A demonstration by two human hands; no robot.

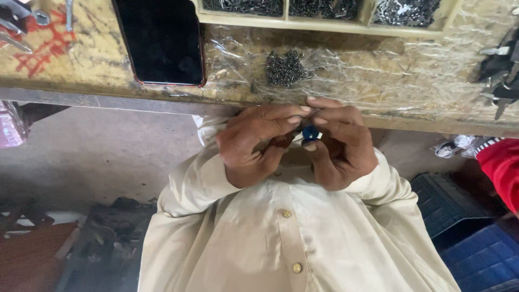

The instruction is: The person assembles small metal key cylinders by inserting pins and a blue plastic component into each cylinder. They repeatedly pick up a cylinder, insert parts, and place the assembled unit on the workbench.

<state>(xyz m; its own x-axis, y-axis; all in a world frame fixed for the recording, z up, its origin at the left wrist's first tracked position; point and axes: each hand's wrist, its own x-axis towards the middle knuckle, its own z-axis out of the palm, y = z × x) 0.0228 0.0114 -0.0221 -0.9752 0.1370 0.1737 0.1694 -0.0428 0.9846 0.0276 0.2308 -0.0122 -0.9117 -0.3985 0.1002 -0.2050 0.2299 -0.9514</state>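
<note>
Item: small blue part (310, 132), pinched between both hands just below the table (378, 86) edge, above the cream shirt (281, 227). Left hand (254, 143): grip narrow, fingertips closed on the part. Right hand (343, 146): grip narrow, likewise on the part. Heap of small dark metal pieces (285, 68) at 12 o'clock of the hands; black phone (160, 40) at 10 o'clock; compartment tray (324, 21) beyond.

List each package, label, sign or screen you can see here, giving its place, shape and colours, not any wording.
Phone: flat on the bench top, upper left; dark blank rectangular screen, red edge.
Clear plastic sheet: crinkled, transparent, spread over the bench top.
Partitioned tray: top edge, cream, compartments of small dark metal parts.
No labels or signs can be made out.
</note>
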